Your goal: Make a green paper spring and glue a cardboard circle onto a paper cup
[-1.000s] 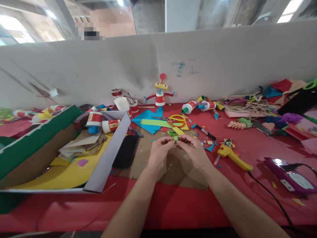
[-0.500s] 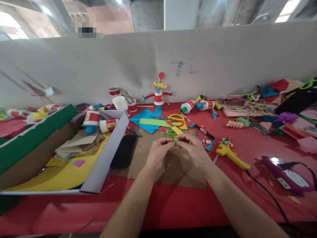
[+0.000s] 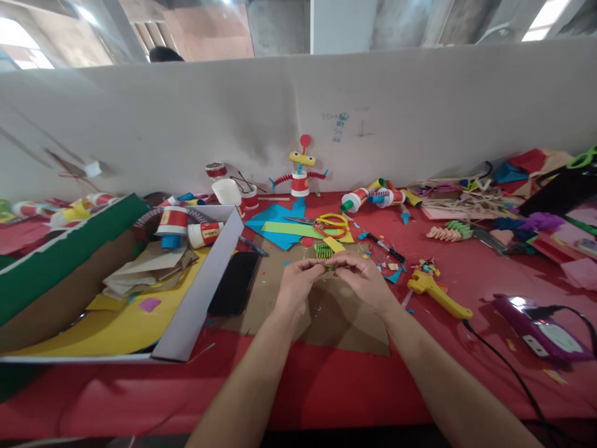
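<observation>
My left hand [image 3: 298, 285] and my right hand [image 3: 361, 280] meet over a brown cardboard sheet [image 3: 336, 314], fingertips pinched together on a small green paper piece [image 3: 330, 266] that is mostly hidden between them. Just beyond my fingers lies a folded green paper spring [image 3: 323, 250] beside a yellow paper scrap [image 3: 334, 244]. Further back, yellow-handled scissors [image 3: 332, 225] rest on blue, green and yellow paper sheets [image 3: 275, 225].
A black phone [image 3: 234, 283] lies left of the cardboard, next to an open box [image 3: 196, 311] with paper cups. A yellow glue gun [image 3: 436, 292] and a purple device [image 3: 541, 333] with a cable lie right. A paper-cup robot [image 3: 301, 171] stands against the white partition.
The green paper piece has sunk further between my fingertips and shows less. Both hands stay over the cardboard, barely shifted.
</observation>
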Action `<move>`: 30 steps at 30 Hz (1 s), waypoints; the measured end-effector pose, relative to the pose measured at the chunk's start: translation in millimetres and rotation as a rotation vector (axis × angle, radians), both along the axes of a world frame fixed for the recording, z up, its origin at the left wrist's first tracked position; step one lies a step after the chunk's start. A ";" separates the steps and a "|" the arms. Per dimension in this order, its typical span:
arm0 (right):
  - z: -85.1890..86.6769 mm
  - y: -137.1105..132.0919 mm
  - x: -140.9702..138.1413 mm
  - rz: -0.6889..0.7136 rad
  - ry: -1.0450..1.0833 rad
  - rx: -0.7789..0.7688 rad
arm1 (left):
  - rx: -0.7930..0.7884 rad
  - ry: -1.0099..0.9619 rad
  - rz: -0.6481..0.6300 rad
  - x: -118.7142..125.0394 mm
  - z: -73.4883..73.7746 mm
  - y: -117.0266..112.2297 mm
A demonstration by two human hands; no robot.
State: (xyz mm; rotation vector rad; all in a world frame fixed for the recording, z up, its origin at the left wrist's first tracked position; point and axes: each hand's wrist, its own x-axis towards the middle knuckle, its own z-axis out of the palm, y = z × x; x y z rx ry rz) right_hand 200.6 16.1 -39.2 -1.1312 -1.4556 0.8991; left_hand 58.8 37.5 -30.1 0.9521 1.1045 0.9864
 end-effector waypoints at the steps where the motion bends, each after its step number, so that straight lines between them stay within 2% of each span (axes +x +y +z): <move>1: 0.4 -0.5 -0.2 -0.004 -0.019 0.034 | 0.000 -0.001 0.002 0.0 -0.4 0.1; 6: 1.0 -1.4 -0.8 -0.032 -0.035 0.087 | 0.036 0.010 0.026 1.1 0.5 -1.1; 11: -1.4 0.7 1.1 -0.086 -0.017 0.024 | 0.083 0.051 0.023 2.8 6.1 -4.1; 25: -6.5 5.0 6.7 -0.048 -0.011 0.063 | 0.096 -0.019 -0.087 -3.3 2.4 -1.4; 30: -12.3 7.4 6.4 -0.006 0.070 -0.028 | 0.082 -0.014 -0.093 -3.6 2.7 -0.8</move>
